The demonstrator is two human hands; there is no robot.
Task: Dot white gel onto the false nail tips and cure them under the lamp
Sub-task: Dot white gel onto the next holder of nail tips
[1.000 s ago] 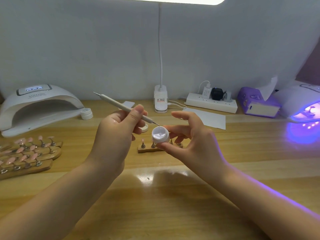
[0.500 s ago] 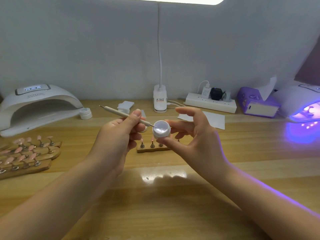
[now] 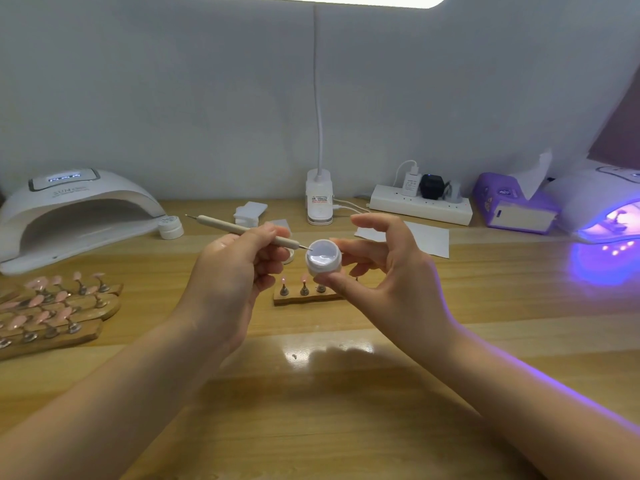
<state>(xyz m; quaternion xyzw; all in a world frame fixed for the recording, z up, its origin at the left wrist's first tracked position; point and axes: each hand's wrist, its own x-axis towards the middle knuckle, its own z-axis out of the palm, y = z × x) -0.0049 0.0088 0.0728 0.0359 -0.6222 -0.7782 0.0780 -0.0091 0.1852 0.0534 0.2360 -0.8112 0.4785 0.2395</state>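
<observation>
The left hand (image 3: pixel 228 282) gripped the dotting tool (image 3: pixel 242 231), its metal tip at the rim of the open white gel pot (image 3: pixel 323 257). The right hand (image 3: pixel 384 271) pinched that pot between thumb and fingers (remaining fingers spread) above the wooden nail-tip stand (image 3: pixel 304 295) on the table (image 3: pixel 346 410). The lit curing lamp (image 3: pixel 602 216) stood far right, well apart.

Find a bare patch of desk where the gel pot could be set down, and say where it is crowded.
Free: the near desk below both forearms, and the strip between the paper sheet and the lit lamp. Crowded: left, nail strips and the white lamp; the back edge.
</observation>
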